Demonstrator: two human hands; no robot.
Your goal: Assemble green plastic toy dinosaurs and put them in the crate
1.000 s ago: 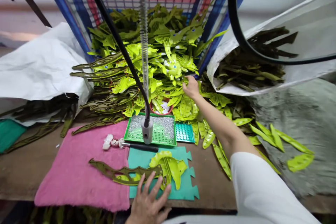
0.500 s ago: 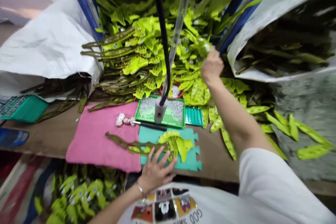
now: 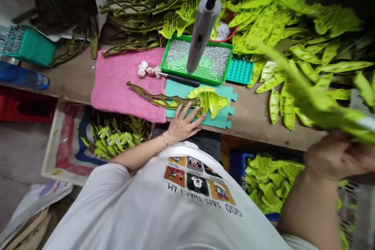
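My left hand (image 3: 186, 127) lies palm down, fingers spread, its fingertips touching an assembly on the teal foam mat (image 3: 224, 124). That assembly joins a long dark olive plastic piece (image 3: 158, 98) to a lime-green plastic piece (image 3: 215, 103). At the far right, my right hand (image 3: 336, 158) is closed on a long lime-green plastic part (image 3: 313, 95), raised above the bench and smeared by motion. Part of that hand is hidden behind it. A grey electric screwdriver (image 3: 202, 33) hangs on a black cable over a green tray (image 3: 230, 64) of small silvery pieces, perhaps screws.
A pink cloth (image 3: 123, 82) and a black-handled tool (image 3: 184, 79) lie on the bench. Lime-green parts (image 3: 269, 19) are heaped at the back and right; olive pieces (image 3: 137, 15) are stacked at back left. Below stand a blue crate (image 3: 238, 164) and a bin of parts (image 3: 117, 136).
My right hand has come from the pile at the back to the near right, bringing a lime-green part. My left hand stays on the assembly. The view has tipped downward.
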